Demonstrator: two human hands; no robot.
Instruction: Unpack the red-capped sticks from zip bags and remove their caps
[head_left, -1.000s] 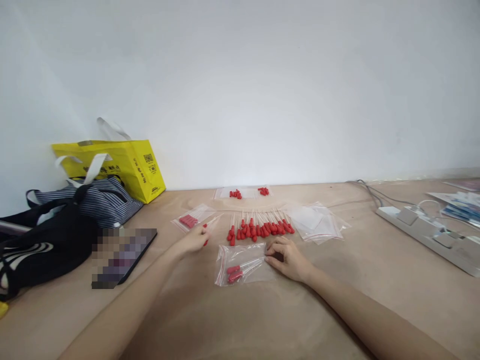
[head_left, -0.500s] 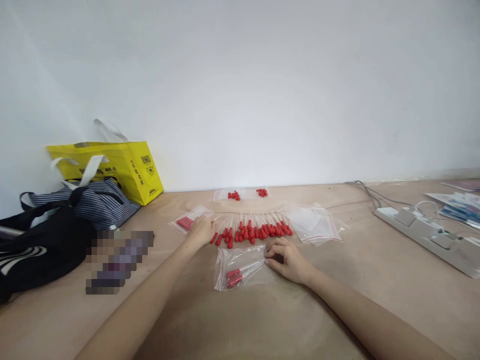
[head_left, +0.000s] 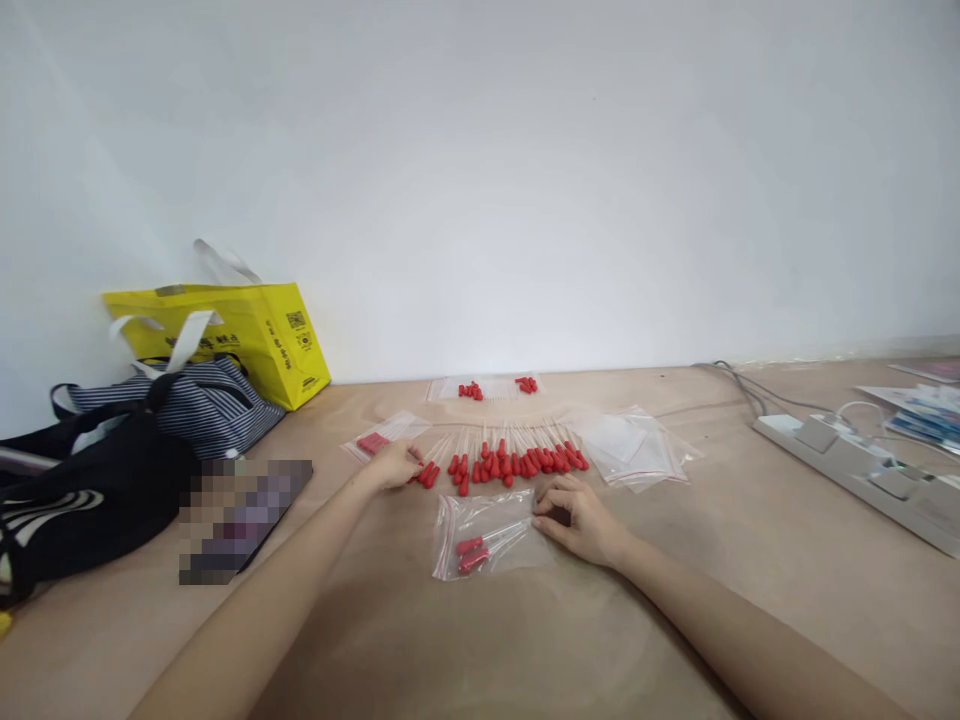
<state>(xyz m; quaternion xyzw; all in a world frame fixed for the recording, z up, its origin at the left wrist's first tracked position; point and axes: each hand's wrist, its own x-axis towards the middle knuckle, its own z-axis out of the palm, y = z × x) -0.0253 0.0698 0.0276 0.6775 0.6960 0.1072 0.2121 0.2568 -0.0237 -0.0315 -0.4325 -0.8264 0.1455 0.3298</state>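
Note:
My left hand [head_left: 395, 463] is at the left end of a row of droppers [head_left: 510, 462] with red rubber bulbs and clear thin tubes. Its fingers close on a red-bulbed dropper [head_left: 427, 474] there, partly hidden by the fingertips. In front of the row lies a clear zip bag [head_left: 491, 510] with a few droppers [head_left: 472, 555] inside, bulbs to the left. My right hand [head_left: 574, 518] rests on the table with curled fingers, thumb and fingertips pinching that bag's right edge. Behind my left hand a small bag [head_left: 373, 443] holds red pieces.
Flat clear bags [head_left: 634, 450] lie right of the row. Another bag with red-bulbed droppers [head_left: 471, 391] is by the wall. To the left are a yellow bag [head_left: 292, 350], a striped bag [head_left: 225, 410] and a black bag [head_left: 97, 490]. A power strip [head_left: 862, 480] with cables stands right.
My left hand has drawn slightly left and down, and the leftmost droppers have shifted left, leaving a gap from the others. My right hand stays at the bag's edge. The view shifted slightly.

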